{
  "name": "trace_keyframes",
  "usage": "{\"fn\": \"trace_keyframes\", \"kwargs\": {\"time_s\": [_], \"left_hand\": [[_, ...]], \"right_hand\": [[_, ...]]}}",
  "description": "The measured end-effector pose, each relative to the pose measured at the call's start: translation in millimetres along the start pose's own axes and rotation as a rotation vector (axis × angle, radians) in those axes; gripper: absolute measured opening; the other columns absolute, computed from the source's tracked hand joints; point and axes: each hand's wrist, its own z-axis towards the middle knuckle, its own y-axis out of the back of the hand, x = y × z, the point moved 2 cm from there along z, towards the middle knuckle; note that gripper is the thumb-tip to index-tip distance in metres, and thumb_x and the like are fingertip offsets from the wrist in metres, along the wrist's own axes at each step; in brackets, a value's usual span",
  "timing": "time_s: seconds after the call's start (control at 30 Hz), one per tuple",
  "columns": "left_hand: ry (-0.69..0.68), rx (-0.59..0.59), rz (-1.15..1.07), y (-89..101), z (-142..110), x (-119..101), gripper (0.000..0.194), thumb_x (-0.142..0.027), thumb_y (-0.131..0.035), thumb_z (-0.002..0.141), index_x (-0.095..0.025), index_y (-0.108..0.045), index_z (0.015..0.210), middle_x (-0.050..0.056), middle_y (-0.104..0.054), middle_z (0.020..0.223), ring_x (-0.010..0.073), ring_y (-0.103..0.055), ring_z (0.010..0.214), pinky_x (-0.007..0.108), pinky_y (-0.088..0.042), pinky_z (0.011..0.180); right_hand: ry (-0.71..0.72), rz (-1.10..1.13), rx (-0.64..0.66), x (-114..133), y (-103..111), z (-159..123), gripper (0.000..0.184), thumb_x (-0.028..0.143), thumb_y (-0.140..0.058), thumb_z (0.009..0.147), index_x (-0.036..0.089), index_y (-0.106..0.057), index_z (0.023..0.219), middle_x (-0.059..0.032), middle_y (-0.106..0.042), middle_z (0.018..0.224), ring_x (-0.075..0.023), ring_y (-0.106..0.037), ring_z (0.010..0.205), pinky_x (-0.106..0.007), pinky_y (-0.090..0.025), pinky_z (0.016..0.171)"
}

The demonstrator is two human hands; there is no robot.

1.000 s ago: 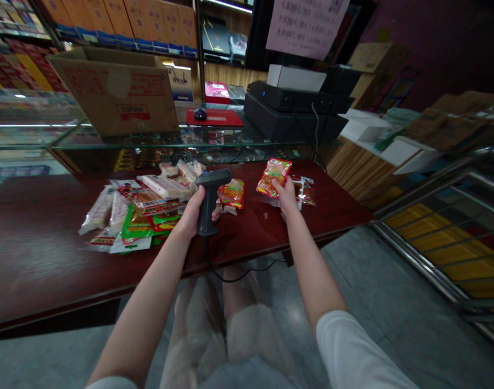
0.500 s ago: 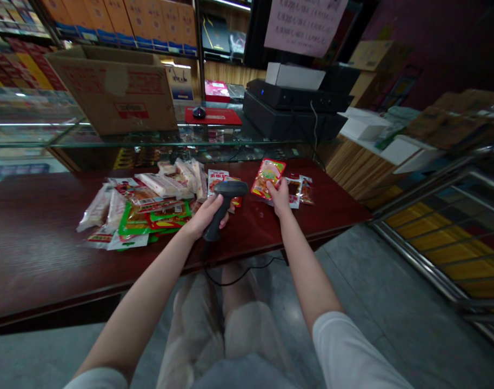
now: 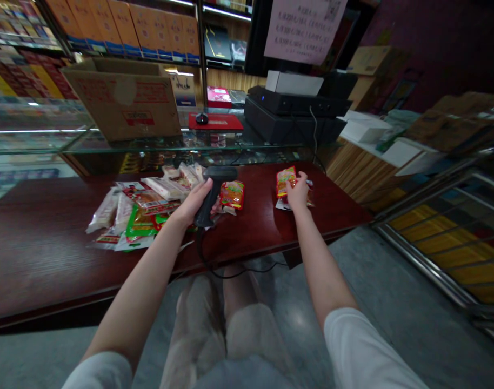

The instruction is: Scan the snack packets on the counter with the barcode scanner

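My left hand [image 3: 198,202] is wrapped round the handle of a black barcode scanner [image 3: 215,189], its head level above the table. A red-edged snack packet [image 3: 232,194] lies just beyond the scanner. To the left is a pile of snack packets, with white-wrapped sticks [image 3: 166,188] and a green-edged packet [image 3: 140,221]. At the right, my right hand [image 3: 298,190] is over another red-and-yellow snack packet [image 3: 285,180], thumb touching it and fingers spread apart. That packet rests on other packets [image 3: 311,194], partly hidden by the hand.
Behind the dark red table [image 3: 255,227] runs a glass counter bearing an open cardboard box [image 3: 125,108], a mouse [image 3: 201,118] on a red mat, and a black machine [image 3: 295,116]. The scanner's cable [image 3: 239,276] hangs over the front edge. A metal rack [image 3: 425,259] stands at right.
My right hand has moved right with the red-and-yellow packet, set it on the packets there, and loosened its fingers. The scanner has shifted slightly left, uncovering the other red-edged packet.
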Motion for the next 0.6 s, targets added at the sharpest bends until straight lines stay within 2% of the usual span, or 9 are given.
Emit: {"fn": "trace_keyframes", "kwargs": {"time_s": [0.07, 0.13, 0.23, 0.27, 0.33, 0.4, 0.47, 0.53, 0.6], "left_hand": [[0.004, -0.016, 0.039, 8.7, 6.9, -12.6, 0.054, -0.065, -0.067, 0.076, -0.017, -0.056, 0.099, -0.004, -0.052, 0.049, 0.0116, -0.048, 0.034, 0.022, -0.033, 0.036], [-0.015, -0.022, 0.092, 15.3, 12.3, -20.7, 0.051, -0.061, -0.068, 0.078, -0.017, -0.055, 0.1, -0.003, -0.053, 0.05, 0.0117, -0.05, 0.036, 0.021, -0.035, 0.037], [-0.094, -0.077, 0.125, 23.1, 16.1, -22.2, 0.05, -0.056, -0.07, 0.078, -0.016, -0.055, 0.102, -0.003, -0.055, 0.053, 0.0113, -0.054, 0.04, 0.02, -0.037, 0.04], [-0.121, -0.108, 0.118, 25.8, 16.5, -20.2, 0.05, -0.056, -0.071, 0.077, -0.016, -0.054, 0.102, -0.003, -0.057, 0.055, 0.0113, -0.055, 0.041, 0.02, -0.038, 0.041], [-0.141, -0.159, 0.112, 30.8, 16.3, -14.5, 0.052, -0.059, -0.072, 0.074, -0.018, -0.054, 0.1, -0.003, -0.06, 0.058, 0.012, -0.057, 0.043, 0.02, -0.041, 0.041], [-0.123, -0.181, 0.126, 34.7, 15.3, -8.5, 0.053, -0.062, -0.071, 0.072, -0.019, -0.054, 0.096, -0.001, -0.062, 0.059, 0.0132, -0.058, 0.042, 0.021, -0.043, 0.041], [-0.088, -0.169, 0.14, 36.3, 13.8, -3.8, 0.054, -0.065, -0.07, 0.071, -0.018, -0.054, 0.093, 0.001, -0.063, 0.059, 0.014, -0.058, 0.042, 0.022, -0.043, 0.04], [-0.065, -0.16, 0.137, 36.1, 12.5, -1.0, 0.056, -0.066, -0.07, 0.071, -0.017, -0.054, 0.092, 0.002, -0.064, 0.058, 0.0141, -0.058, 0.042, 0.022, -0.043, 0.04], [-0.049, -0.164, 0.129, 35.2, 12.1, 0.7, 0.056, -0.066, -0.071, 0.07, -0.016, -0.054, 0.091, 0.002, -0.064, 0.057, 0.0135, -0.057, 0.041, 0.021, -0.042, 0.039]], "right_hand": [[-0.008, -0.161, 0.011, -4.7, 10.5, 0.7, 0.046, 0.019, -0.055, 0.08, 0.011, -0.048, 0.125, -0.0237, -0.057, 0.123, -0.0331, -0.053, 0.115, -0.049, -0.04, 0.099], [0.017, -0.29, -0.067, -2.8, 16.9, -6.0, 0.047, 0.02, -0.058, 0.079, 0.009, -0.051, 0.124, -0.0273, -0.047, 0.137, -0.0378, -0.044, 0.125, -0.055, -0.033, 0.103], [0.12, -0.316, -0.137, 16.6, 9.9, -23.5, 0.044, 0.021, -0.059, 0.08, 0.011, -0.054, 0.122, -0.0253, -0.04, 0.146, -0.0379, -0.036, 0.132, -0.057, -0.026, 0.109], [0.155, -0.278, -0.087, 26.4, 2.0, -29.2, 0.04, 0.024, -0.059, 0.082, 0.012, -0.056, 0.119, -0.024, -0.045, 0.142, -0.0363, -0.04, 0.13, -0.056, -0.027, 0.109], [0.184, -0.153, 0.116, 47.2, -20.7, -39.1, 0.031, 0.034, -0.058, 0.086, 0.015, -0.061, 0.11, -0.0202, -0.06, 0.123, -0.0323, -0.052, 0.118, -0.05, -0.038, 0.103], [0.1, 0.002, 0.397, 63.7, -47.8, -46.8, 0.033, 0.048, -0.061, 0.084, 0.017, -0.064, 0.097, -0.0144, -0.068, 0.101, -0.0273, -0.064, 0.097, -0.041, -0.047, 0.09], [0.018, 0.088, 0.598, 73.1, -71.0, -51.8, 0.035, 0.053, -0.07, 0.075, 0.019, -0.064, 0.083, -0.0089, -0.069, 0.084, -0.0235, -0.066, 0.08, -0.036, -0.05, 0.078], [-0.035, 0.167, 0.673, 74.2, -85.8, -52.6, 0.035, 0.05, -0.078, 0.067, 0.02, -0.062, 0.074, -0.0045, -0.067, 0.073, -0.02, -0.064, 0.07, -0.032, -0.05, 0.07], [-0.1, 0.313, 0.674, 68.6, -91.6, -49.4, 0.034, 0.042, -0.082, 0.061, 0.019, -0.059, 0.071, -0.0009, -0.065, 0.068, -0.0168, -0.062, 0.065, -0.029, -0.05, 0.066]]}}
